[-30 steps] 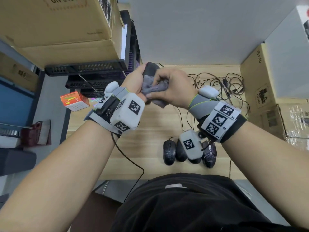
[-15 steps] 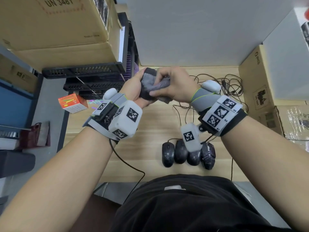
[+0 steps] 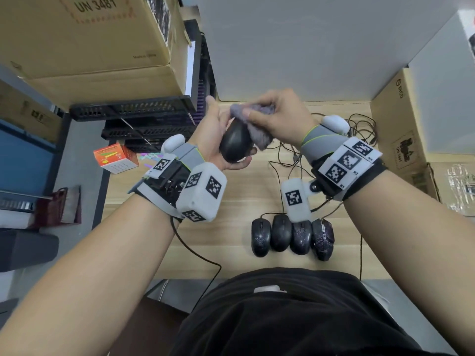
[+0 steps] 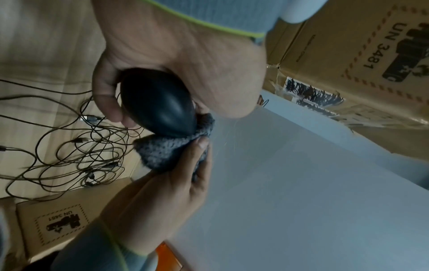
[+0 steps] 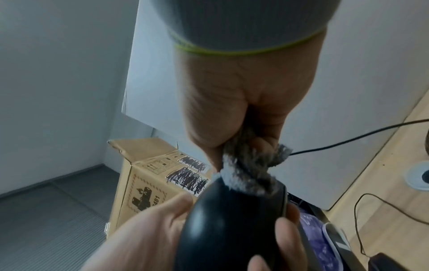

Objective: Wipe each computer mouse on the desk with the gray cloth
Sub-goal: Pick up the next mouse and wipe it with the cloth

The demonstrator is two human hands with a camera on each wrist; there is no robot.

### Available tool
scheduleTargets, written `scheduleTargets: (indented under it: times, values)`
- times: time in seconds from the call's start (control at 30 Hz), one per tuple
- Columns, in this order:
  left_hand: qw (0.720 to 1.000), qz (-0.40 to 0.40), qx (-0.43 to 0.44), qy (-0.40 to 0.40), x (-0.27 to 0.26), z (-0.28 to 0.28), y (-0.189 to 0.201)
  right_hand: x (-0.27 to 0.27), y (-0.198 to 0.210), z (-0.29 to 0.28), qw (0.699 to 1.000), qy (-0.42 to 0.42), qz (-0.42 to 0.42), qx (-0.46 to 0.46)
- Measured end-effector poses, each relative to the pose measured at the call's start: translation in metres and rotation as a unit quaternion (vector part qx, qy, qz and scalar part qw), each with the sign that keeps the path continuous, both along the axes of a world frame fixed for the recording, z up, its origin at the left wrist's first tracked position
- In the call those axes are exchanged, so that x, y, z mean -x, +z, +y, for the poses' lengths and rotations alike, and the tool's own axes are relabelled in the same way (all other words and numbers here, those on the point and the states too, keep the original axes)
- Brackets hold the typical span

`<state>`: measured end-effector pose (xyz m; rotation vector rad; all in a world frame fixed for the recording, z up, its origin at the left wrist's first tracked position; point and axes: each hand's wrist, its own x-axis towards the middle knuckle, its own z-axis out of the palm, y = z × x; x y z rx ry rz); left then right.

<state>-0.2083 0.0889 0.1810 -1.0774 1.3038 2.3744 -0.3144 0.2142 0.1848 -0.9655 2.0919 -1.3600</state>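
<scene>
Mouse (image 3: pixel 235 142) sits lifted above the counter (image 3: pixel 231 201), cradled in the left hand (image 3: pixel 216 140), whose grip curls round its sides; the right hand (image 3: pixel 277 111) pinches the gray cloth (image 3: pixel 257 136) against its front end. A hard rub could twist the smooth shell loose (its cable trails down). Only the head view shows four mice (image 3: pixel 291 237) waiting in a row.
</scene>
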Motion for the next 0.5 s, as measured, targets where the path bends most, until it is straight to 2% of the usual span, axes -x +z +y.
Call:
scheduleTargets:
  times: [0.03, 0.1, 0.2, 0.3, 0.37, 0.43, 0.5]
  values:
    - [1.0, -0.005, 0.013, -0.015, 0.001, 0.003, 0.002, 0.002, 0.001, -0.002, 1.0, -0.013, 0.023, -0.008]
    - [0.999, -0.013, 0.021, -0.023, 0.004, 0.005, 0.003, -0.002, 0.004, -0.004, 0.998, 0.015, 0.056, -0.034]
    - [1.0, -0.002, -0.003, 0.015, 0.006, -0.001, 0.005, -0.014, 0.01, -0.004, 0.99, 0.107, 0.064, -0.066]
    - [0.999, -0.009, 0.016, 0.037, 0.002, -0.004, 0.006, -0.013, 0.011, -0.003, 0.97, 0.216, 0.058, -0.096]
    - [1.0, 0.009, 0.019, 0.022, 0.0, -0.001, 0.007, -0.005, 0.013, -0.003, 0.977, 0.179, 0.057, -0.096]
    - [0.999, 0.034, 0.011, -0.007, 0.001, 0.003, 0.008, 0.001, 0.012, -0.003, 0.99, 0.077, 0.085, -0.085]
    - [0.999, 0.044, -0.004, -0.015, 0.004, 0.004, 0.009, -0.001, 0.009, -0.003, 0.993, 0.019, 0.098, -0.062]
